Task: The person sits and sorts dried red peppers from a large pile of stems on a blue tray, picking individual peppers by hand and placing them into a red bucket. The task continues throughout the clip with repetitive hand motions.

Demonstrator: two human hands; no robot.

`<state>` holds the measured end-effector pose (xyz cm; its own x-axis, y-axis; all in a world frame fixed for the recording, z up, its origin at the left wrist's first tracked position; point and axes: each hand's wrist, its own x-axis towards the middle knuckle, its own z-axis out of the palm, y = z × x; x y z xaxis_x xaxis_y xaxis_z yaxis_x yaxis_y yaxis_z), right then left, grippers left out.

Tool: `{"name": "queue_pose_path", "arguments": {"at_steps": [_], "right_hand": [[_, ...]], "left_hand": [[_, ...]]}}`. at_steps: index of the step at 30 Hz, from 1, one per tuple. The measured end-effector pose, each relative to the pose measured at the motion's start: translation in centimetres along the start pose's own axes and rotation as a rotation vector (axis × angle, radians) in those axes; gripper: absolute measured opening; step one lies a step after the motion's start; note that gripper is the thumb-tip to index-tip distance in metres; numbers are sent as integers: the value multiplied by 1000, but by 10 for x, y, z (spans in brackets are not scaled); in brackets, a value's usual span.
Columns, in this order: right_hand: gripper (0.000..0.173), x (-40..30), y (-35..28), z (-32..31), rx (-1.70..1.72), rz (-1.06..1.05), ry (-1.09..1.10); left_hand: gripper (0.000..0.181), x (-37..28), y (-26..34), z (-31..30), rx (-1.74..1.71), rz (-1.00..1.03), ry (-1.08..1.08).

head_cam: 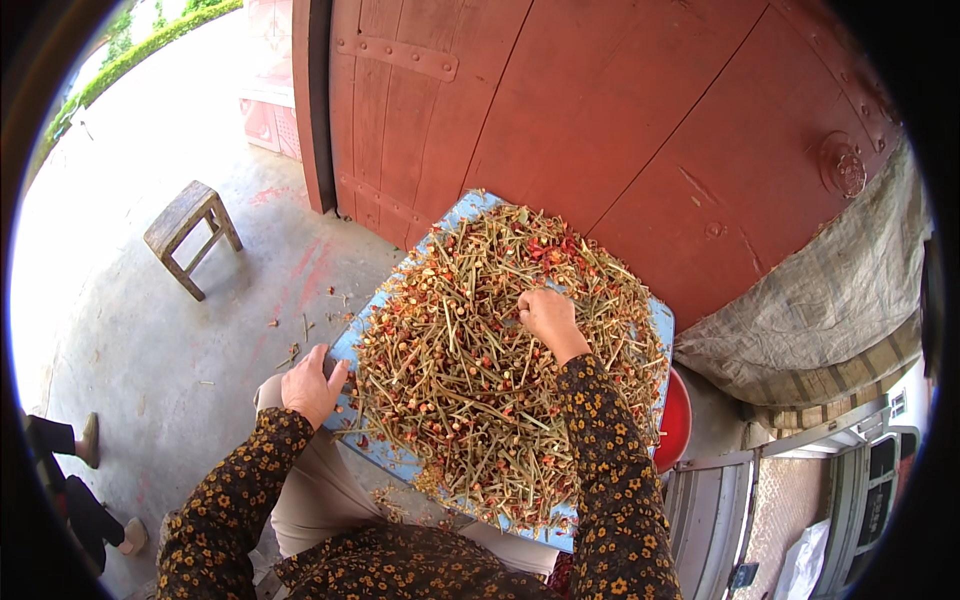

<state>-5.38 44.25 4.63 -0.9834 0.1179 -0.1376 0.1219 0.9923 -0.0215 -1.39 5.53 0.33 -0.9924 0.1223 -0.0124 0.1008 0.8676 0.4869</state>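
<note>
Before me stands a low blue table [346,345], heaped with a wide pile of dried plant stems [480,375] mixed with red and orange bits. A brighter red cluster [551,251] lies near the pile's far side. My left hand [311,386] rests at the table's left edge, thumb apart from the other fingers, holding nothing that shows. Over the upper right part of the pile is my right hand [547,315], its fingers curled in; whether something is pinched in them is hidden. Just beyond it a small patch of blue tabletop shows.
A wooden stool [187,217] stands on the concrete floor at the left. Red wooden doors [592,112] rise right behind the table. A red basin [675,420] is partly under its right edge, near a draped woven sheet [810,322]. Another person's legs [82,480] show at lower left.
</note>
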Motion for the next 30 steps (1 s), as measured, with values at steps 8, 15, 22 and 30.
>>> {"name": "queue_pose_path", "arguments": {"at_steps": [8, 15, 22, 30], "right_hand": [[17, -3, -7, -7, 8, -23, 5], [16, 16, -3, 4, -77, 34, -45], [18, 7, 26, -4, 563, 99, 126], [18, -18, 43, -44, 1673, 171, -127]], "left_hand": [[47, -1, 0, -1, 3, -3, -1], [46, 0, 0, 0, -4, -5, 2], [46, 0, -2, 1, -11, 1, -1], [47, -2, 0, -3, -19, -28, -18]]}}
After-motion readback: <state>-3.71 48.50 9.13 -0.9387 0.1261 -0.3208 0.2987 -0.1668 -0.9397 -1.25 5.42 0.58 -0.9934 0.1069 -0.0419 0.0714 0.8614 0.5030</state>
